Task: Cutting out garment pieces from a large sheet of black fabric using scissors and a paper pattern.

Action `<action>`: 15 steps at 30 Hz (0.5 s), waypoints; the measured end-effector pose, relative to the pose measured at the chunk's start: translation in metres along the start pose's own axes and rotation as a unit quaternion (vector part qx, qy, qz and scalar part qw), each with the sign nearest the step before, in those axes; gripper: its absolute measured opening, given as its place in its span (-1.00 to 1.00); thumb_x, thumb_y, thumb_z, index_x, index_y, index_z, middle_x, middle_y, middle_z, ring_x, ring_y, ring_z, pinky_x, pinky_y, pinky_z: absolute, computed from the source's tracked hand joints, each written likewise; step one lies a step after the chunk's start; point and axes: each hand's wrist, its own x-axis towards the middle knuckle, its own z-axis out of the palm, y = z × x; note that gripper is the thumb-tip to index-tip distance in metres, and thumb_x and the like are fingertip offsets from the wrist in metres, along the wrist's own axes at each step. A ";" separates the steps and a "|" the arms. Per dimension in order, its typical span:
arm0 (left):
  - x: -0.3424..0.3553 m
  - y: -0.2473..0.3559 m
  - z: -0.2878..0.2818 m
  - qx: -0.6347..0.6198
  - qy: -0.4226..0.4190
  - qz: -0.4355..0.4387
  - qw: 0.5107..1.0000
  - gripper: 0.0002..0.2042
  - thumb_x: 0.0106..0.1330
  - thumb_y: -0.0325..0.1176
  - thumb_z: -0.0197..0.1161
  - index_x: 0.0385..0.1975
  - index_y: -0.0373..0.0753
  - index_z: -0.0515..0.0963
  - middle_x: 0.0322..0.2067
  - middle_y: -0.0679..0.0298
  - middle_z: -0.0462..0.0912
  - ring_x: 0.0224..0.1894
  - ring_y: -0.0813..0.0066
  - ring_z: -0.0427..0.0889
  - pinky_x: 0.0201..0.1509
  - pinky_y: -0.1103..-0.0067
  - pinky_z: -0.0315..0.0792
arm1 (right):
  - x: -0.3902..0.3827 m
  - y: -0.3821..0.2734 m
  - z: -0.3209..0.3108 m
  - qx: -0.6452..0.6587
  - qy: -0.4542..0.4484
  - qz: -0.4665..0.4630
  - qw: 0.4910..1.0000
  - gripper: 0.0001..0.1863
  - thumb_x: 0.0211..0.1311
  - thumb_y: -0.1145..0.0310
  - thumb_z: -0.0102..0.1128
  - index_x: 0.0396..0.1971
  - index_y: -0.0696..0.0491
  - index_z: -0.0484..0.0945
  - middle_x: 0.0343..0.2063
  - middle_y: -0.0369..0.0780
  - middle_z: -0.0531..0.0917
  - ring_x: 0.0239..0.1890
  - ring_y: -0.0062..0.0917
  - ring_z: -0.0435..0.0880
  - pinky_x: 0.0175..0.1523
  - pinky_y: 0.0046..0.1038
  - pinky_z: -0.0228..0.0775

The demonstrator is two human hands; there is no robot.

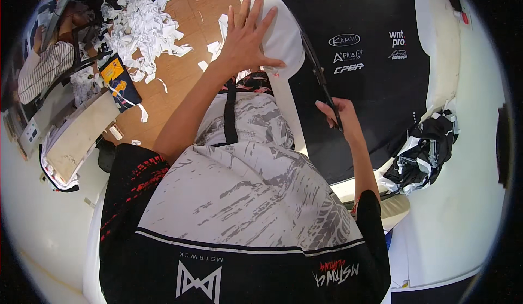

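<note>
A black jersey panel with a rounded neckline and small white prints lies flat on the table before me. White fabric borders its left edge. Along that edge run long dark scissors, their blades pointing away from me, and my right hand is closed around the handles. My left hand rests on the white fabric left of the blades, fingers spread and holding nothing. Whether the blades are parted is hard to make out.
White scraps are heaped on the brown floor at far left. A person in a striped garment sits beyond a table. A dark blue and orange pouch hangs there. Crumpled black and white cloth lies right of the panel.
</note>
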 end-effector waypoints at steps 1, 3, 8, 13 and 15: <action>-0.001 0.000 -0.001 0.001 0.002 -0.002 1.000 0.33 -0.22 0.62 0.47 0.62 0.03 0.17 0.66 -0.03 -0.13 0.70 -0.17 -0.28 0.59 -0.32 -0.33 | 0.000 0.000 -0.001 -0.002 -0.001 -0.001 1.000 -0.57 0.26 0.01 0.59 -0.58 -0.02 0.61 -0.72 -0.44 0.48 -0.68 -0.76 0.44 -0.51 -0.61 0.18; -0.003 0.000 -0.002 0.001 -0.003 -0.005 1.000 0.34 -0.22 0.62 0.47 0.62 0.02 0.16 0.66 -0.03 -0.14 0.70 -0.18 -0.28 0.60 -0.29 -0.34 | -0.001 -0.001 -0.005 -0.055 0.004 0.002 0.998 -0.53 0.35 0.01 0.51 -0.60 -0.04 0.52 -0.73 -0.43 0.47 -0.69 -0.75 0.45 -0.52 -0.61 0.24; -0.004 -0.002 -0.008 0.004 -0.001 -0.009 1.000 0.35 -0.22 0.63 0.46 0.63 0.01 0.16 0.66 -0.04 -0.14 0.70 -0.18 -0.27 0.62 -0.26 -0.33 | 0.007 -0.016 -0.012 -0.042 -0.009 -0.026 0.999 -0.53 0.33 0.01 0.52 -0.60 -0.03 0.53 -0.74 -0.42 0.47 -0.71 -0.75 0.45 -0.55 -0.61 0.22; -0.007 0.001 -0.010 0.001 0.002 -0.017 1.000 0.35 -0.23 0.62 0.46 0.63 0.01 0.16 0.66 -0.04 -0.15 0.69 -0.18 -0.26 0.62 -0.25 -0.34 | 0.021 -0.038 -0.010 -0.065 -0.016 -0.031 0.997 -0.52 0.33 -0.01 0.52 -0.60 -0.02 0.53 -0.72 -0.42 0.47 -0.70 -0.75 0.46 -0.54 -0.60 0.23; -0.007 0.001 -0.010 -0.008 -0.001 -0.022 1.000 0.35 -0.22 0.61 0.47 0.63 0.00 0.16 0.67 -0.04 -0.16 0.70 -0.18 -0.27 0.62 -0.25 -0.35 | 0.022 -0.042 -0.010 -0.095 0.000 -0.020 0.995 -0.51 0.30 -0.02 0.55 -0.60 -0.01 0.52 -0.72 -0.42 0.48 -0.69 -0.75 0.45 -0.53 -0.59 0.22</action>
